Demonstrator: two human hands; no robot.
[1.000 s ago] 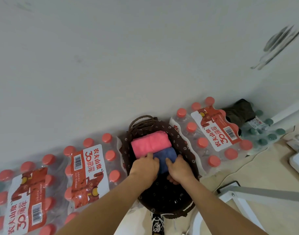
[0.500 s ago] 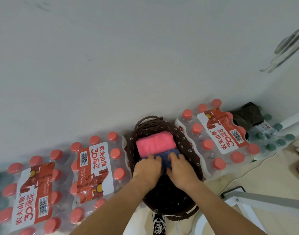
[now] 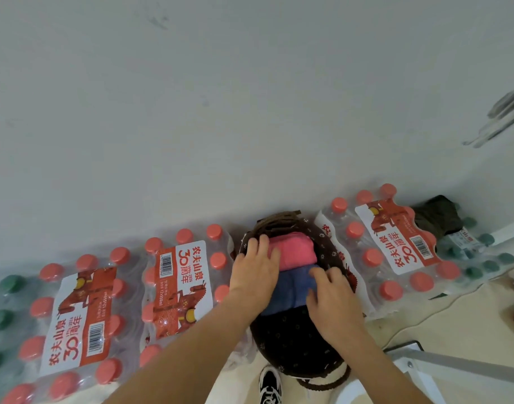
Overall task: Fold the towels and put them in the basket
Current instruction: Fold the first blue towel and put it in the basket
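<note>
Left to right. Shrink-wrapped bottle packs (image 3: 75,316) butt against the basket (image 3: 296,342) on its left, so I see no free floor on that side. My left hand (image 3: 254,275) lies flat, fingers straight, across the left end of the pink towel (image 3: 298,252) and the basket's far-left rim. The pink towel sits folded at the far end of the basket, touching the folded blue towel (image 3: 287,290) just nearer me. The near half of the lining is bare. My right hand (image 3: 333,304) presses spread fingers on the blue towel's right end. The hands are apart and neither grips anything. Another bottle pack (image 3: 395,249) hems in the right rim; open floor lies only near-right, by a white frame (image 3: 454,365). Half a second ago both hands met on the blue towel's near edge; the left has since reached forward.
</note>
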